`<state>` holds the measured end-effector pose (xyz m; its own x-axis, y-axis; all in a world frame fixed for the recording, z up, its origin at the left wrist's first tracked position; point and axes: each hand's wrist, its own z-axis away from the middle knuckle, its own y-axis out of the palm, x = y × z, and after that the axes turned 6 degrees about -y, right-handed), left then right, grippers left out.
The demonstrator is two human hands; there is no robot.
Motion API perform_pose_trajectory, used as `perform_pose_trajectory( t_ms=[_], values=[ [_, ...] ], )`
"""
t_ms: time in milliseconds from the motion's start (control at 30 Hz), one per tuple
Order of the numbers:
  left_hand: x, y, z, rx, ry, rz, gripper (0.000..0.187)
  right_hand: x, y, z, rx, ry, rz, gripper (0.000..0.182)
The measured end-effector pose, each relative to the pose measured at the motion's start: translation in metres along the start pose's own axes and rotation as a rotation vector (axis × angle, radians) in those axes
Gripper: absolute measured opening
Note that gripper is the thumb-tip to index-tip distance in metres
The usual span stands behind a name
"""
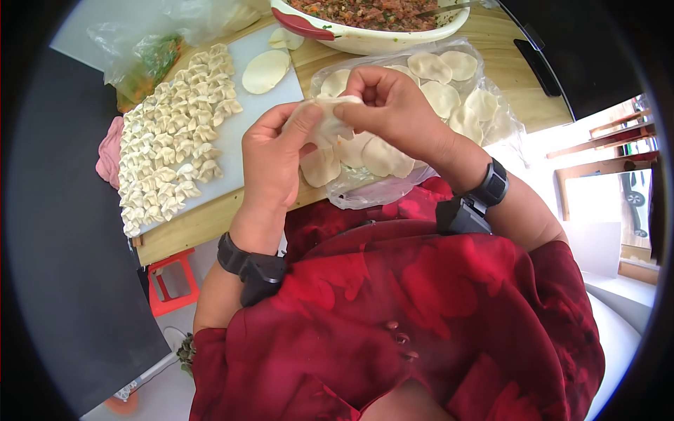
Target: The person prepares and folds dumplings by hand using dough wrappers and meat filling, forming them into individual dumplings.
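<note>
Between my two hands a dumpling (328,126) of pale dough is held up, folded over and pinched along its top edge. My left hand (277,144) grips its left side, thumb on the near face. My right hand (394,109) pinches the upper right edge between thumb and curled fingers. Whatever lies inside the dough is hidden. Below and behind my hands, round dough wrappers (387,156) are spread on a clear plastic bag (365,193). Beyond them stands a white oval bowl (375,42) with red handles, holding minced filling (365,12) and a metal utensil.
Rows of shaped dumplings (175,133) cover much of a white board (239,165) at left. Two loose wrappers (267,71) lie near its right edge. Behind are a plastic bag of greens (151,59) and a pink cloth (110,153). A red stool (172,282) stands below the wooden table (165,242).
</note>
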<state>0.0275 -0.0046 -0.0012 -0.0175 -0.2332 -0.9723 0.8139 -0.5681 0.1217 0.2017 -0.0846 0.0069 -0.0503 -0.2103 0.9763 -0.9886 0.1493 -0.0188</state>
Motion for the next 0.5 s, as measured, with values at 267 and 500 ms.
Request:
perform_pose_trajectory(
  t_ms=[267, 500],
  values=[
    [-0.003, -0.001, 0.002, -0.046, -0.036, 0.46, 0.023, 0.0, -0.005, 0.001, -0.135, 0.349, -0.508, 0.022],
    [-0.003, 0.001, 0.003, -0.004, 0.109, 0.094, 0.019, 0.01, 0.004, -0.007, 0.0, 0.311, -0.041, 0.028]
  ],
)
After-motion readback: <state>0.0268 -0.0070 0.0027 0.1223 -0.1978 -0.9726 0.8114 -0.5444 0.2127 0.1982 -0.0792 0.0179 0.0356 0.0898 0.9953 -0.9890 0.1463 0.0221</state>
